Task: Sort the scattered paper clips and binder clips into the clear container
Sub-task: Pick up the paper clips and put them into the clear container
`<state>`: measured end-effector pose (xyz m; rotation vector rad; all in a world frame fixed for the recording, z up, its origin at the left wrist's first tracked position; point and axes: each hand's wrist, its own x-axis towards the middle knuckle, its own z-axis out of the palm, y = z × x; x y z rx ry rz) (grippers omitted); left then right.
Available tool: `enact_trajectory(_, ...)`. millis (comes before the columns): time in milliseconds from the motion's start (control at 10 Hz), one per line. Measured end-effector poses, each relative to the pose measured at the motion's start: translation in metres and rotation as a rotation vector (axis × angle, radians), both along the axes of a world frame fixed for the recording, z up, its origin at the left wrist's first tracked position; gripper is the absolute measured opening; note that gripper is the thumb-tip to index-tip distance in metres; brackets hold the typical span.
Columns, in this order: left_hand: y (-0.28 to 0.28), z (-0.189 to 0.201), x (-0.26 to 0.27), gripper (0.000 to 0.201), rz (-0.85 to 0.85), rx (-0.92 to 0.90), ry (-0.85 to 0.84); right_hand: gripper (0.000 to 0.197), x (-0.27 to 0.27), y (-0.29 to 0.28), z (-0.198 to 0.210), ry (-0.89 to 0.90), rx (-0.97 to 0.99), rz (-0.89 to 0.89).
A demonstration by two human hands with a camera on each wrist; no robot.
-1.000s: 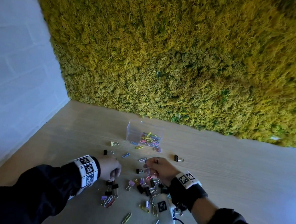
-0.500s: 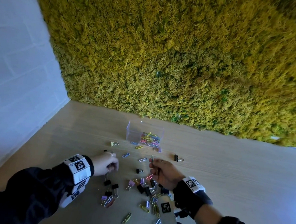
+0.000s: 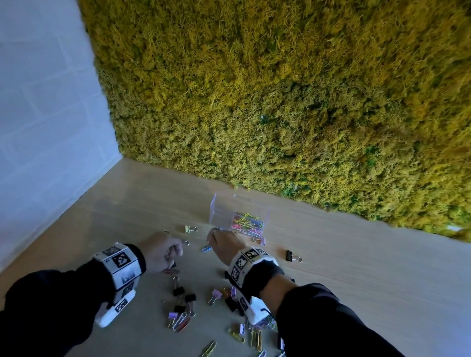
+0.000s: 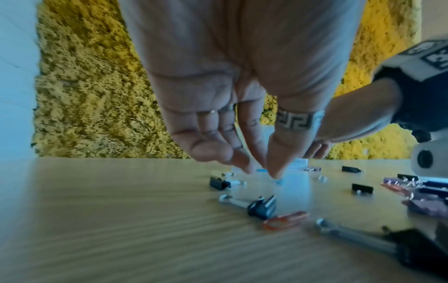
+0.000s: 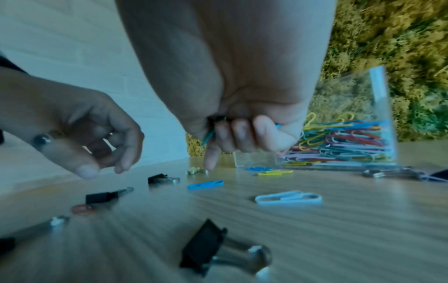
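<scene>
Several coloured paper clips [image 5: 209, 135] are held in the right hand [image 3: 224, 244], whose fingers are curled into a closed fist around them; one clip end pokes out by the thumb side and another by the little finger. From that fist a single fingertip [image 5: 210, 162] is stretched down to the wooden table [image 3: 360, 280], touching or nearly touching it just beside a small gold binder clip [image 5: 195, 171]. The clear container [image 3: 239, 215] is found just beyond and slightly right of this hand, its near wall almost touched by the knuckles in the head view, with a heap of coloured clips against its right side. The right hand is therefore judged the nearer one for the drop, and only a short reach forward and up over the rim appears needed.

The left hand [image 3: 162, 249] hangs further left and nearer the person, well apart from the container. Its fingers [image 4: 242, 164] are brought together pointing down, the tips close to the thumb above the table; whether anything is pinched between them cannot be told. A black binder clip [image 4: 219, 182] lies just left of those tips, its wire handles pointing right.

A blue paper clip [image 5: 205, 185] lies between the two hands, its long axis running left to right, with a pale blue paper clip [image 5: 288, 198] nearer and to its right. Many more clips remain scattered nearer the person, so the sorting is judged far from finished.
</scene>
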<state>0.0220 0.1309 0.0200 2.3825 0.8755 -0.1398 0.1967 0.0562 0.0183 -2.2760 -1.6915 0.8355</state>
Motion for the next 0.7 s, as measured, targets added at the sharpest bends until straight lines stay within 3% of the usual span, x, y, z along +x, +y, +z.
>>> enact_trajectory(200,-0.001,-0.018,-0.001,0.021,0.027,0.058,0.092,0.038,0.003,0.004,-0.006,-0.262,-0.008,0.175)
enact_trajectory(400,-0.003,-0.021,-0.001,0.017,-0.105,0.09,0.095,0.035,0.006,-0.001,-0.009,-0.365,-0.103,0.237)
enact_trajectory(600,-0.005,-0.02,-0.002,0.009,-0.275,0.285,0.23,0.03,0.002,-0.013,-0.005,-0.384,-0.149,0.205)
enact_trajectory(700,-0.01,-0.018,0.001,0.006,-0.301,0.374,0.25,0.025,0.001,-0.017,0.0,-0.192,-0.152,0.091)
